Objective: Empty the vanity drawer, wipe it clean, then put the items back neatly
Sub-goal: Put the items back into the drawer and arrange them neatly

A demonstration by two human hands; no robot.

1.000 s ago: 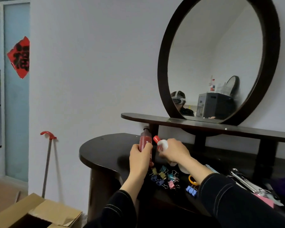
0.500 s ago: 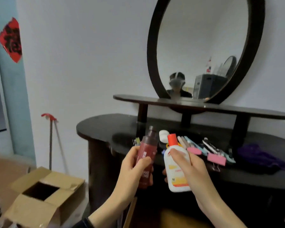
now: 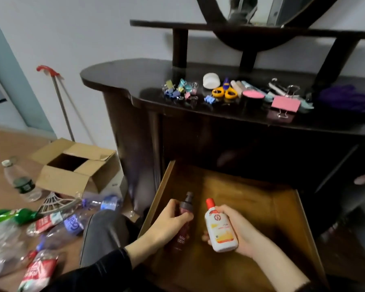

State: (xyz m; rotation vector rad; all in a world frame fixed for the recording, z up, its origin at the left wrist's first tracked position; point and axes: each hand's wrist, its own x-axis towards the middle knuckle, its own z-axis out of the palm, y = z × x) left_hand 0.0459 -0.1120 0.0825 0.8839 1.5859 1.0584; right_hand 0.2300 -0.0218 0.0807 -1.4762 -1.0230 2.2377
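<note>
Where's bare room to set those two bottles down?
The drawer floor is bare beyond the red bottle and white bottle, to its back wall. The vanity top is free left of the binder clips. From the clips to the purple cloth it is crowded.

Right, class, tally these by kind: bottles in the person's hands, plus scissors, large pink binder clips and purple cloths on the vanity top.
bottles: 2 (dark red bottle in left hand, white bottle in right hand)
scissors: 1
large pink binder clip: 1
purple cloth: 1
Total: 5
</note>
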